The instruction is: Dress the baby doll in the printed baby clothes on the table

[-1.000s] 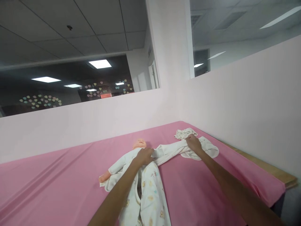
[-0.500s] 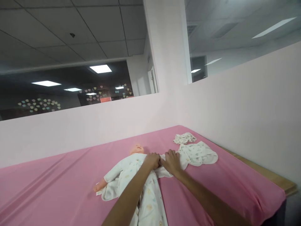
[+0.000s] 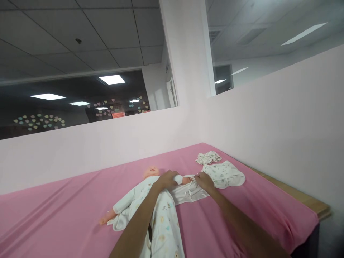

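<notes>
The doll (image 3: 150, 186) lies face-up on the pink bench (image 3: 67, 200) in a printed sleepsuit (image 3: 163, 215). Left hand (image 3: 168, 179) fingers close around the doll's sleeved arm; right hand (image 3: 204, 180) pinches the sleepsuit's flap beside it.

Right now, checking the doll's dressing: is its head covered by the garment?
No, the doll's head lies bare on the pink sheet, above the garment's neckline.

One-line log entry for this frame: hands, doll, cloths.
left hand: gripping doll's sleeve cuff | right hand: pinching white garment edge | baby doll: face-up on pink sheet | folded cloths: beside right hand
</notes>
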The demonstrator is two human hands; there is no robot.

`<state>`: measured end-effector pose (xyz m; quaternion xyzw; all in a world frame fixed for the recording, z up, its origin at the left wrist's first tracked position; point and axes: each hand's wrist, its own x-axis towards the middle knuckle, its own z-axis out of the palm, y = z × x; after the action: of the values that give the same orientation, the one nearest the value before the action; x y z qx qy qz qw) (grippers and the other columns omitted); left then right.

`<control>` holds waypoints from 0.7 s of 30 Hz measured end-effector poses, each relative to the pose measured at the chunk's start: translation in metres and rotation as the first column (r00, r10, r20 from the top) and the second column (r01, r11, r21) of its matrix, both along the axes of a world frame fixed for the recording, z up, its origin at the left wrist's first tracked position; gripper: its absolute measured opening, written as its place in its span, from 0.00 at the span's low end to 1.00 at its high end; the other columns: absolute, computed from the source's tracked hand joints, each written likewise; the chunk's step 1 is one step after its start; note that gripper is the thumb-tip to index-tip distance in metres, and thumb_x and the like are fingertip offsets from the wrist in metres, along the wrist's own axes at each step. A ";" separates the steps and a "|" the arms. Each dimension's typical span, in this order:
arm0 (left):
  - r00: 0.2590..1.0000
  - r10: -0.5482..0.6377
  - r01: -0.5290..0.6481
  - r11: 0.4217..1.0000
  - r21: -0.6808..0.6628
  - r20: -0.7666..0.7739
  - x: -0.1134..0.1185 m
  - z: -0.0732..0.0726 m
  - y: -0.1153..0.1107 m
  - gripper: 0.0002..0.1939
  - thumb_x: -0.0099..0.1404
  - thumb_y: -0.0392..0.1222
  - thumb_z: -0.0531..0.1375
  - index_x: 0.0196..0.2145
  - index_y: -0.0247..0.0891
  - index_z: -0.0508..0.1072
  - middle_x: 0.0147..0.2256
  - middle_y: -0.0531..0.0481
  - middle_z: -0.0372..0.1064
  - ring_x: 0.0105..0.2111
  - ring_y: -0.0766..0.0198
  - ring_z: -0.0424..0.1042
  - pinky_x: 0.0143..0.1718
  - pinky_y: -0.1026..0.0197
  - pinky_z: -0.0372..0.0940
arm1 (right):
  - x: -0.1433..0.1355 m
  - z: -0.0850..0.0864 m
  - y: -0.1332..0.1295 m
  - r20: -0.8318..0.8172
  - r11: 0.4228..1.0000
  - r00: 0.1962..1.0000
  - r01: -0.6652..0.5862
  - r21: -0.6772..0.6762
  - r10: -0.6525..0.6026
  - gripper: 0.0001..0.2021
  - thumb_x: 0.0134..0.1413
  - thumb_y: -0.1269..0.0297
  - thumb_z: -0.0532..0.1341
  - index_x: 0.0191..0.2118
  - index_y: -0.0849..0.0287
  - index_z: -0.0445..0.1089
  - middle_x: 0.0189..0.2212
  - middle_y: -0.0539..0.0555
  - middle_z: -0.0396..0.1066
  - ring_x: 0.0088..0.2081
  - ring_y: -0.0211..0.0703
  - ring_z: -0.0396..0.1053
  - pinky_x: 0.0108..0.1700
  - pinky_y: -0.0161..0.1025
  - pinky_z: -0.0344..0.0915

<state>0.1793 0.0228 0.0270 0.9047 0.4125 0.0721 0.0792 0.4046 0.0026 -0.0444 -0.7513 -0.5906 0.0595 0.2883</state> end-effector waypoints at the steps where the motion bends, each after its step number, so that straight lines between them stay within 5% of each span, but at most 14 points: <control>1: 0.999 -0.013 0.014 1.000 -0.026 0.031 -0.002 0.003 -0.001 0.21 0.57 0.40 0.58 0.50 0.42 0.69 0.47 0.48 0.71 0.45 0.58 0.71 0.43 0.62 0.65 | 0.001 0.001 0.001 -0.018 1.000 1.000 -0.002 0.001 0.002 0.15 0.58 0.63 0.51 0.31 0.61 0.73 0.27 0.56 0.73 0.31 0.42 0.69 0.28 0.34 0.51; 6: 0.990 -0.001 0.009 0.998 -0.059 0.138 -0.008 0.006 -0.002 0.23 0.58 0.39 0.56 0.53 0.39 0.65 0.47 0.50 0.71 0.44 0.62 0.71 0.41 0.65 0.65 | 0.000 0.004 -0.003 -0.061 0.999 0.998 -0.027 0.024 0.028 0.13 0.56 0.65 0.52 0.27 0.61 0.71 0.26 0.54 0.72 0.30 0.41 0.69 0.28 0.34 0.52; 13: 0.976 0.187 -0.191 0.981 0.020 0.115 0.001 -0.006 0.001 0.27 0.55 0.48 0.63 0.52 0.40 0.69 0.50 0.42 0.69 0.49 0.50 0.69 0.50 0.54 0.61 | -0.025 0.003 -0.026 0.030 0.992 0.993 -0.119 0.042 0.118 0.11 0.56 0.61 0.56 0.30 0.60 0.71 0.33 0.59 0.74 0.40 0.50 0.70 0.41 0.40 0.58; 17: 0.903 0.376 -0.394 0.918 0.047 0.209 -0.049 0.002 -0.012 0.19 0.62 0.50 0.57 0.48 0.43 0.71 0.51 0.44 0.69 0.54 0.53 0.66 0.55 0.54 0.56 | -0.033 0.003 -0.045 0.032 0.986 0.987 -0.160 0.040 0.159 0.08 0.54 0.64 0.57 0.29 0.61 0.70 0.38 0.65 0.73 0.49 0.60 0.66 0.51 0.48 0.55; 21: 0.662 0.685 -0.713 0.700 -0.025 0.304 -0.123 -0.006 -0.035 0.21 0.67 0.51 0.46 0.37 0.35 0.72 0.43 0.33 0.71 0.48 0.41 0.69 0.48 0.44 0.59 | -0.053 0.009 -0.049 -0.152 0.967 0.955 -0.246 0.064 0.253 0.11 0.55 0.62 0.56 0.24 0.58 0.66 0.34 0.62 0.72 0.51 0.60 0.65 0.54 0.49 0.54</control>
<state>0.0564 -0.0127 0.0206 0.6584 0.7078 0.2486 0.0614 0.3511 -0.0468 -0.0351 -0.6572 -0.6568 0.1422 0.3412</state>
